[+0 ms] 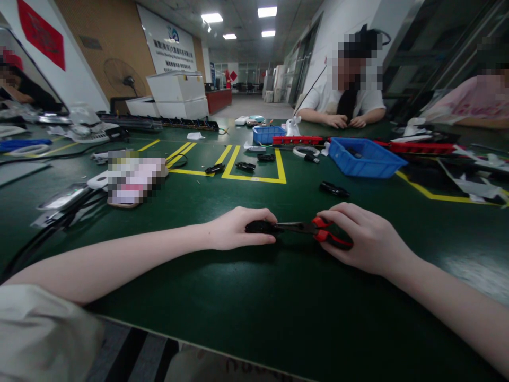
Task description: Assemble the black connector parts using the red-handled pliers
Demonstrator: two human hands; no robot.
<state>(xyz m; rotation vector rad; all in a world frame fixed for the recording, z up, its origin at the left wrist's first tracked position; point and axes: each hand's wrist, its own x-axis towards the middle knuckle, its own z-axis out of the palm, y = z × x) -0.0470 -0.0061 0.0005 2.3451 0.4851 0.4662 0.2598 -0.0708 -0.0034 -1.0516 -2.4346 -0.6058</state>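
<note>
Our left hand (228,229) pinches a black oblong part (258,227) between thumb and fingers, its long axis crosswise; our right hand (369,239) is curled around the slightly spread red-and-black handles of long-nose pliers (307,227), metal tips at the part's right end. Beyond: smooth green tabletop (222,297), glossy black piece (334,189), tapered blue plastic bin (366,165).

Dim room, 4 bright ceiling panels (267,11), soft glare on green tabletop (473,265), edges stretched
</note>
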